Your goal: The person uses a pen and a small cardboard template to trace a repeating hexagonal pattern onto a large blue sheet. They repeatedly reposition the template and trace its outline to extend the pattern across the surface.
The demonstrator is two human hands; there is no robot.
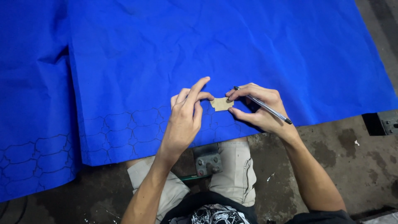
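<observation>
A small tan cardboard template [222, 103] lies on a large blue sheet of fabric [215, 45] near the sheet's front edge. My left hand [185, 114] touches the template's left side with its fingertips. My right hand [257, 108] pinches the template's right side with thumb and forefinger and also holds a clear ballpoint pen [263, 105] between its fingers. Rows of pen-drawn outlines of the same shape [124, 132] run along the fabric's lower edge, left of my hands.
A second blue fabric panel [33, 103] overlaps at the left, also marked with outlines. A metal bracket with bolts [207, 159] sits by my knees on the stained concrete floor [352, 157]. Another dark metal piece [383, 122] lies at the right edge.
</observation>
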